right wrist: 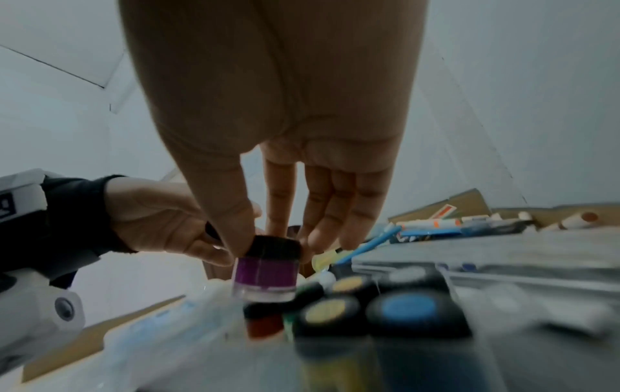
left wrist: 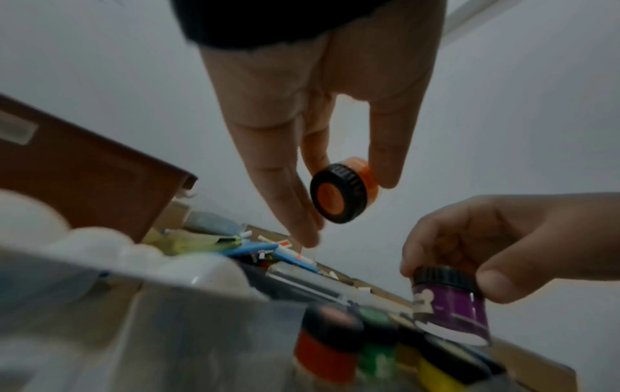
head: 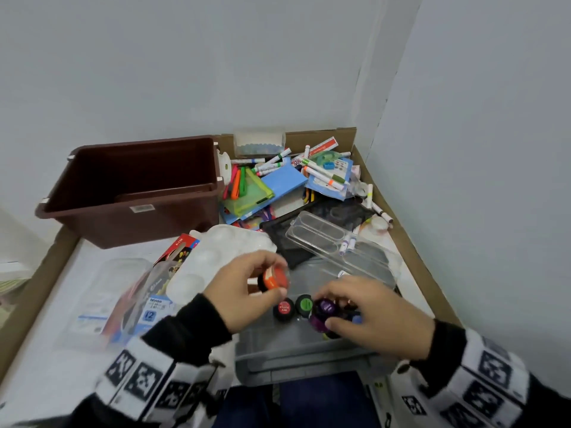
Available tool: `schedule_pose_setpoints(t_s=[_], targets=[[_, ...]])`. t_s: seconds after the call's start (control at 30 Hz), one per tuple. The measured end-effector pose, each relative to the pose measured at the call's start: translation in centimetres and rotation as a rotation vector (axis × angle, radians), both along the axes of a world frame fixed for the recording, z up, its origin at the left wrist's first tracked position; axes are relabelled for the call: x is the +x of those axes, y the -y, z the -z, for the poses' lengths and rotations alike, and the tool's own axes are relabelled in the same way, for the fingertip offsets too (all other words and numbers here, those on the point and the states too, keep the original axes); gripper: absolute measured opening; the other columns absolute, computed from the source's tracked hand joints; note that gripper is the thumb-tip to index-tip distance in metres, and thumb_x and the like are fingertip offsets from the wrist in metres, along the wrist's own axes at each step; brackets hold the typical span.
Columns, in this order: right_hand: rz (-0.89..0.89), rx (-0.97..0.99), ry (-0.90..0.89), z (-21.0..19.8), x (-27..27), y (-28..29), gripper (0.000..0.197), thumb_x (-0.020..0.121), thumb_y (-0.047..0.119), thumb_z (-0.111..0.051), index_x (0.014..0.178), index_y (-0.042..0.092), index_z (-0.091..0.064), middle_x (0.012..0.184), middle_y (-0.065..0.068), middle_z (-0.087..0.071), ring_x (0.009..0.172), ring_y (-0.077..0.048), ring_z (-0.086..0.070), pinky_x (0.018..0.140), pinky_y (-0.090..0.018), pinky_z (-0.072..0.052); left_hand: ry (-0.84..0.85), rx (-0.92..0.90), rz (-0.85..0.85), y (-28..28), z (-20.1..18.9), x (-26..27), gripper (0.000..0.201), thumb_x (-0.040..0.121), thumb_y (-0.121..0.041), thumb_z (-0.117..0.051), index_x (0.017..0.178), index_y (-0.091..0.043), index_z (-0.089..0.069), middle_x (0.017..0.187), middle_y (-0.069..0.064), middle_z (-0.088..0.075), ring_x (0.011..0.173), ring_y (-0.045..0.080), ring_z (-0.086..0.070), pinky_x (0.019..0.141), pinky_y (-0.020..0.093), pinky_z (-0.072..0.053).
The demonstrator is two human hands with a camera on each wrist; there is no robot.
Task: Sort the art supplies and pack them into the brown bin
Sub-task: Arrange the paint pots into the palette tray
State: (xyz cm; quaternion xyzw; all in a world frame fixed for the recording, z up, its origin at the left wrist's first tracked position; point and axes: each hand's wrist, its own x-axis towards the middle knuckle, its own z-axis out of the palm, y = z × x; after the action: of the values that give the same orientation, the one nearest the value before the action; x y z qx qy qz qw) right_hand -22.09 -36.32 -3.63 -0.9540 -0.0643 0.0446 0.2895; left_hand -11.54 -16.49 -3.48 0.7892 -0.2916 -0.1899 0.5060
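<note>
The brown bin (head: 133,186) stands open at the back left and looks empty. My left hand (head: 279,276) holds an orange paint jar (head: 272,281) with a black cap on its side in the air, pinched between thumb and fingers (left wrist: 347,207). My right hand (head: 329,313) grips a purple paint jar (right wrist: 266,275) by its black cap, just above the other jars. A red jar (head: 284,308) and a green jar (head: 304,304) stand upright in a grey container (head: 293,350) in front of me. Blue and yellow capped jars (right wrist: 407,309) stand beside them.
A cardboard tray (head: 411,251) with raised edges bounds the work area, against white walls. Markers (head: 321,171), a blue book (head: 278,183), a black mesh pouch (head: 340,211) and a clear case (head: 333,242) are piled at the back right. A white palette (head: 216,254) lies beside the bin.
</note>
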Motion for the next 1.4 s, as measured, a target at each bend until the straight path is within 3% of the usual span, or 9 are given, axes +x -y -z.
schedule_pose_setpoints(t_s=[0.13, 0.37, 0.43, 0.6, 0.7, 0.83, 0.97, 1.1, 1.4], targets=[[0.052, 0.002, 0.028, 2.9, -1.6, -1.4, 0.037, 0.083, 0.027, -0.062, 0.119, 0.03, -0.055, 0.114, 0.015, -0.057, 0.108, -0.002, -0.046, 0.093, -0.013, -0.033, -0.015, 0.057, 0.002, -1.4, 1.9, -1.9, 0.031, 0.075, -0.005, -0.071, 0.097, -0.024, -0.061, 0.093, -0.007, -0.064, 0.083, 0.01, -0.062, 0.076, 0.018, -0.051], [0.114, -0.07, 0.167, 4.7, -2.1, -2.7, 0.029, 0.083, 0.028, -0.06, 0.111, 0.022, -0.059, 0.109, 0.009, -0.059, 0.1, -0.012, -0.047, 0.087, -0.017, -0.031, 0.186, 0.286, 0.053, -1.8, 3.3, -3.0, 0.038, 0.077, -0.023, -0.071, 0.112, -0.033, -0.059, 0.099, -0.003, -0.055, 0.084, 0.002, -0.048, 0.074, 0.004, -0.035], [0.111, -0.095, 0.169, 5.0, -2.2, -2.9, 0.028, 0.081, 0.027, -0.062, 0.108, 0.019, -0.06, 0.107, 0.007, -0.06, 0.1, -0.015, -0.049, 0.088, -0.022, -0.035, 0.196, 0.29, 0.034, -1.7, 3.6, -3.2, 0.039, 0.076, -0.024, -0.072, 0.112, -0.032, -0.058, 0.101, -0.004, -0.056, 0.087, 0.002, -0.048, 0.073, 0.0, -0.031], [0.117, -0.157, 0.162, 5.1, -2.7, -3.3, 0.023, 0.08, 0.026, -0.062, 0.101, 0.018, -0.063, 0.101, 0.005, -0.062, 0.096, -0.018, -0.052, 0.085, -0.029, -0.041, 0.188, 0.27, -0.045, -1.6, 4.5, -3.5, 0.035, 0.069, -0.022, -0.077, 0.091, -0.032, -0.051, 0.099, -0.009, -0.057, 0.091, 0.008, -0.051, 0.07, 0.005, -0.033], [0.127, -0.205, 0.185, 5.1, -2.7, -3.6, 0.018, 0.079, 0.029, -0.063, 0.092, 0.016, -0.065, 0.093, 0.004, -0.063, 0.089, -0.021, -0.055, 0.079, -0.032, -0.043, 0.213, 0.309, -0.033, -1.4, 5.1, -3.7, 0.035, 0.071, -0.021, -0.074, 0.101, -0.027, -0.057, 0.101, -0.006, -0.053, 0.094, 0.009, -0.05, 0.071, 0.006, -0.03], [0.185, -0.191, 0.211, 5.5, -2.8, -4.1, 0.02, 0.08, 0.036, -0.065, 0.086, 0.017, -0.065, 0.082, 0.003, -0.062, 0.08, -0.021, -0.054, 0.074, -0.031, -0.041, 0.227, 0.272, -0.047, -1.1, 5.8, -4.1, 0.035, 0.074, -0.015, -0.066, 0.107, -0.024, -0.06, 0.095, -0.006, -0.045, 0.086, 0.006, -0.047, 0.07, -0.003, -0.029], [0.207, -0.202, 0.147, 6.0, -2.6, -4.1, 0.028, 0.081, 0.049, -0.058, 0.093, 0.024, -0.059, 0.087, 0.008, -0.06, 0.085, -0.015, -0.048, 0.081, -0.029, -0.033, 0.215, 0.24, -0.038, -0.8, 6.2, -4.5, 0.042, 0.075, -0.01, -0.063, 0.114, -0.025, -0.06, 0.097, -0.01, -0.04, 0.084, -0.002, -0.041, 0.072, -0.004, -0.031], [0.269, -0.142, 0.136, 6.0, -2.1, -4.0, 0.025, 0.08, 0.047, -0.06, 0.094, 0.027, -0.056, 0.084, 0.012, -0.059, 0.083, -0.012, -0.048, 0.079, -0.026, -0.028, 0.237, 0.269, -0.037, -0.6, 6.5, -4.8, 0.046, 0.073, -0.01, -0.067, 0.116, -0.022, -0.057, 0.101, -0.012, -0.04, 0.087, -0.002, -0.039, 0.072, -0.008, -0.026], [0.266, -0.173, 0.137, 6.0, -2.4, -3.9, 0.025, 0.081, 0.049, -0.058, 0.092, 0.026, -0.056, 0.09, 0.013, -0.061, 0.087, -0.012, -0.046, 0.075, -0.026, -0.02, 0.239, 0.331, -0.079, 0.0, 7.0, -5.0, 0.042, 0.07, -0.019, -0.073, 0.108, -0.023, -0.054, 0.096, -0.013, -0.046, 0.086, 0.004, -0.046, 0.073, 0.006, -0.03]])
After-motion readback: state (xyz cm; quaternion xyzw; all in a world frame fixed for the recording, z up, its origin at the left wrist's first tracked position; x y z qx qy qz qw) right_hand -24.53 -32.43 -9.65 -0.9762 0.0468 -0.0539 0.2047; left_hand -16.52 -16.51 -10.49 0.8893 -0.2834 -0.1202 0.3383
